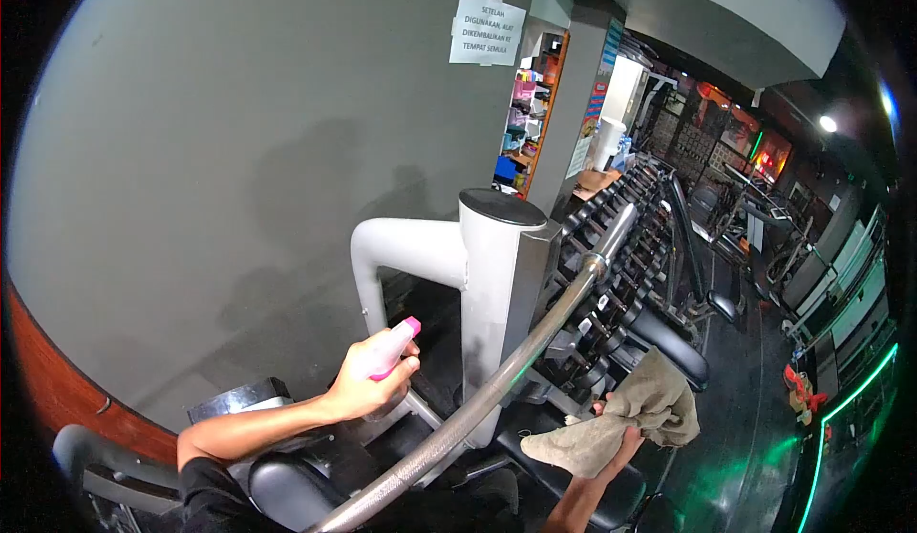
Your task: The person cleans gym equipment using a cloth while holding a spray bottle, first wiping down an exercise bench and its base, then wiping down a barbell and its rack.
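Observation:
My left hand (368, 380) is wrapped round a spray bottle (390, 347) with a pink and white head, left of the white post (487, 294) of a gym machine. A long metal barbell (516, 366) runs diagonally between my two hands. To the right of the bar, my right hand (621, 452) grips a beige cloth (635, 409), which hangs in loose folds and covers part of the fingers. Neither hand touches the bar.
Behind the bar stands a rack of dumbbells (626, 213). Black padded benches (669, 347) are at the right and below. A grey wall (220, 151) fills the left, with a paper sign (487, 29). Shelves (535, 103) and gym machines are farther back.

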